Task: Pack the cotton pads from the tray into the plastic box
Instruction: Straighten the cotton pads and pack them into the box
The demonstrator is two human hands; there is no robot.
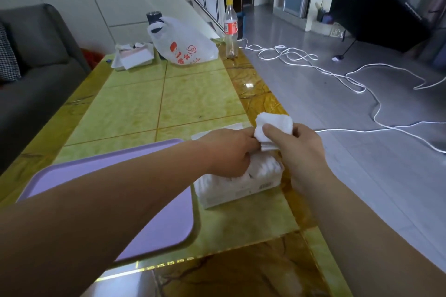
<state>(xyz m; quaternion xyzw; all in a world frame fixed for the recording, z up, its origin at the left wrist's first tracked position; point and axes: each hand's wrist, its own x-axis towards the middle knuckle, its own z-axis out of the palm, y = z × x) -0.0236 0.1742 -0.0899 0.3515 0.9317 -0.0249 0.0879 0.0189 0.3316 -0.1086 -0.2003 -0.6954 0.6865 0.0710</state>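
Note:
A clear plastic box (243, 190) stands on the table right of the purple tray (135, 171) and is packed with white cotton pads (263, 166). Above the box, my right hand (301, 152) pinches a stack of white cotton pads (275, 123) between thumb and fingers. My left hand (229, 149) reaches across the tray, its fingers curled at the lower edge of that same stack and over the pads in the box. No pads show on the visible part of the tray; my left forearm hides part of it.
A yellow-green tiled table (149, 103) carries a white plastic bag (183, 43), a clear bottle (231, 31) and an open carton (135, 55) at its far end. A grey sofa (29, 75) stands left. White cables (337, 75) and a black umbrella (376, 17) lie on the floor at right.

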